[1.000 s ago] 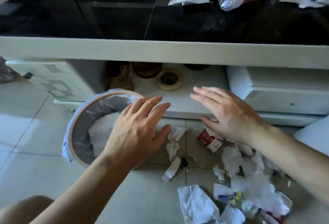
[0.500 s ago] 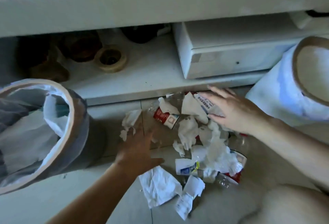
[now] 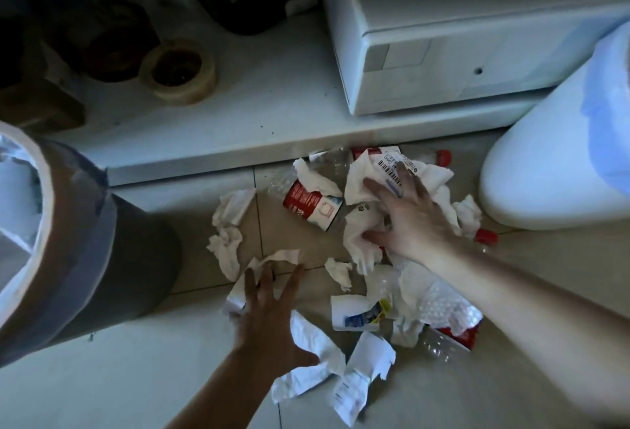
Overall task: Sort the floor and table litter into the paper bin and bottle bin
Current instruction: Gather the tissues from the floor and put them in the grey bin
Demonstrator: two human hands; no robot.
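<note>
Crumpled white paper (image 3: 226, 244) and clear plastic bottles with red labels (image 3: 308, 202) lie in a heap on the tiled floor. My left hand (image 3: 271, 319) hovers flat with spread fingers over a torn paper scrap (image 3: 238, 292) at the heap's near left. Fingers apart, my right hand (image 3: 414, 220) presses on a wad of paper with a barcode label (image 3: 392, 169). A grey bin (image 3: 112, 258) with a liner stands at the left. At the right stands a white bin (image 3: 538, 169) with a blue liner.
A low white shelf (image 3: 272, 105) runs behind the heap, carrying a roll of tape (image 3: 179, 74), dark jars and a white box-shaped appliance (image 3: 443, 36). More paper scraps (image 3: 361, 381) lie near my left wrist. Bare tiles show at the near left.
The view has dropped closer to the floor. My left hand moved forward onto the torn scrap, and my right hand settled onto the barcode paper wad.
</note>
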